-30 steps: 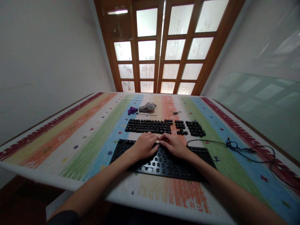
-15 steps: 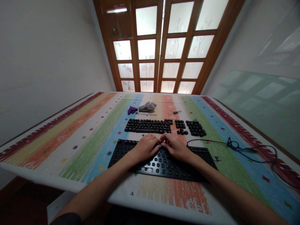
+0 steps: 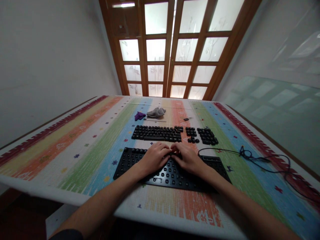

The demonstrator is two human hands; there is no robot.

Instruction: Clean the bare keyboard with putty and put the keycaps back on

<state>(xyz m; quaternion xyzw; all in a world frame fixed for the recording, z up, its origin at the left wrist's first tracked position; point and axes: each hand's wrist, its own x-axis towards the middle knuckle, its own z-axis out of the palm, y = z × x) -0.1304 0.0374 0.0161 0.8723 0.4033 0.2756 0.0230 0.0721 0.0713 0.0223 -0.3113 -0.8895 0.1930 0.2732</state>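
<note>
A black keyboard base lies near the table's front edge, most of its key posts bare. A few keycaps sit along its upper left row. Over the upper middle of the base, my left hand has its fingers bent and drawn together. My right hand meets it there, fingers curled, the fingertips of both nearly touching. Whatever is between the fingers is hidden or too small to name. Just beyond the hands, loose black keycaps lie in keyboard order, with the number-pad keycaps at the right.
Behind the keycaps lie a purple cloth, a grey cloth, a thin stick-like tool and a small black piece with metal prongs. The keyboard's cable coils to the right across the striped tablecloth.
Both hands stay at the same spot on the keyboard base. The thumbs have moved slightly apart. The whole view has shifted a little.
</note>
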